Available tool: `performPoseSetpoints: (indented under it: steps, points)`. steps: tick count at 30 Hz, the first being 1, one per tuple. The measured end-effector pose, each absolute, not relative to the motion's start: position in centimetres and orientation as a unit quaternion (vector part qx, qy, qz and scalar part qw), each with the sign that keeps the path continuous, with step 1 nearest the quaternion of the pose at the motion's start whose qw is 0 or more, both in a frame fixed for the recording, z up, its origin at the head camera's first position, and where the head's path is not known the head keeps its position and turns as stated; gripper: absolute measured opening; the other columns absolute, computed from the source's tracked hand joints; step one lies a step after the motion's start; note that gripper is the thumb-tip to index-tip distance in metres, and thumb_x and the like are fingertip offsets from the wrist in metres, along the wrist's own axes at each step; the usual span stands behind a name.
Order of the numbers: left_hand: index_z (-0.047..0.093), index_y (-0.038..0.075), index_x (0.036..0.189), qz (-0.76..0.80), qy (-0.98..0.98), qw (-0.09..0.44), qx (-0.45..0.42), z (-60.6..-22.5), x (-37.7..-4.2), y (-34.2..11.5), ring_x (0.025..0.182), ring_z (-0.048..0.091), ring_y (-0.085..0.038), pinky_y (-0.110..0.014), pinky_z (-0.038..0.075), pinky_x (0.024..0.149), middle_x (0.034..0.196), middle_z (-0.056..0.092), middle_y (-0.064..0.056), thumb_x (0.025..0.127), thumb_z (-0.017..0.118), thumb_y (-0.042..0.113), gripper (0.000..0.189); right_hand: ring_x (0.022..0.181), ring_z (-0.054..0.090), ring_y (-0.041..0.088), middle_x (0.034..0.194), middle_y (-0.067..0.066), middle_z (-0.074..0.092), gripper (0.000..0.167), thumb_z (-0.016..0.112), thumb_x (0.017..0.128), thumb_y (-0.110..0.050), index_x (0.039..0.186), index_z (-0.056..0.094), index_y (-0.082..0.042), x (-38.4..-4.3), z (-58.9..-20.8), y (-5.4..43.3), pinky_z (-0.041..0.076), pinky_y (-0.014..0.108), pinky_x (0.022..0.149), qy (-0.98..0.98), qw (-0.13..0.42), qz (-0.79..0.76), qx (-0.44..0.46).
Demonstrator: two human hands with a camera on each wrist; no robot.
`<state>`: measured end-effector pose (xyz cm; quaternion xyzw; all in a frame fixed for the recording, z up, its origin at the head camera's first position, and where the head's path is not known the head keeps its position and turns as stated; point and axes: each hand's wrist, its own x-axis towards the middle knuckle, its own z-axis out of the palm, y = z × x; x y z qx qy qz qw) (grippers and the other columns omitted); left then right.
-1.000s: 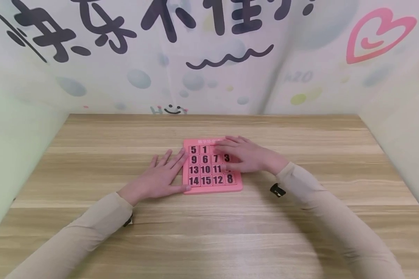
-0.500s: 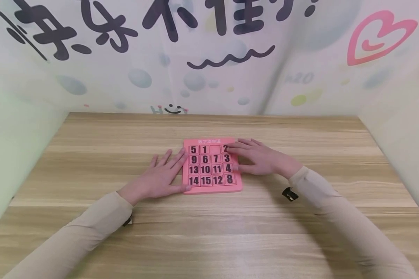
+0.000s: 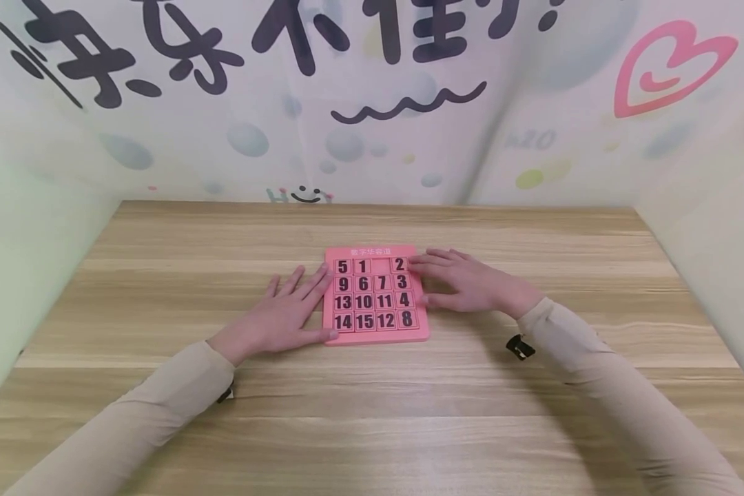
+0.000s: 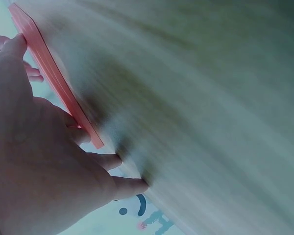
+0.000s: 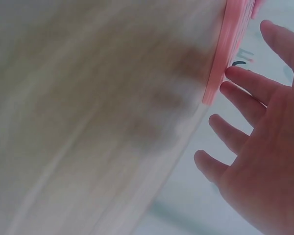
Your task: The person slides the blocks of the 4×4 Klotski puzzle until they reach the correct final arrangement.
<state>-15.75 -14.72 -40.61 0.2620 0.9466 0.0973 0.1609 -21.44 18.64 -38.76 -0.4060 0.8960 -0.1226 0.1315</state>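
A pink sliding number puzzle (image 3: 378,337) lies flat on the wooden table. Its top row reads 5, 1, a vacant slot (image 3: 381,266), then the 2 tile (image 3: 399,264); 9, 6, 7, 3 follow beneath. My left hand (image 3: 273,320) rests along the frame's left side, fingers spread, thumb at the lower left corner. In the left wrist view, some fingertips touch the table beside the pink edge (image 4: 59,83). My right hand (image 3: 471,284) hovers at the right side, fingers extended near the 2 tile. The right wrist view shows its fingers (image 5: 250,83) close to the frame; contact is unclear.
The wood-grain table (image 3: 372,427) surrounds the puzzle. A white wall (image 3: 397,158) with black lettering and bubble prints stands behind it. A black clip (image 3: 521,346) hangs under the right sleeve.
My right hand has drawn back to the right from over the tiles, uncovering the 2, 3 and 4 and the vacant slot. My left hand has stayed in place.
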Motion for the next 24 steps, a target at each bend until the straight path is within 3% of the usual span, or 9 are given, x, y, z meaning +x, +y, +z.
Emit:
performPoseSetpoints:
  steps: [24]
  points:
    - [0.008, 0.010, 0.156, 0.101, 0.945, 0.160, 0.265, -40.74, -15.81, -14.79, 0.144, -0.004, -0.040, -0.063, -0.002, 0.110, 0.161, -0.003, -0.006, 0.089, 0.044, 0.070, 0.096, 0.142, 0.021, 0.037, 0.153, 0.012, 0.033, 0.066, 0.053, 0.097, -0.043, 0.148, 0.037, -0.004, -21.36, -39.29, 17.71, 0.016, 0.055, 0.113, 0.891, 0.136, -0.135, -0.412]
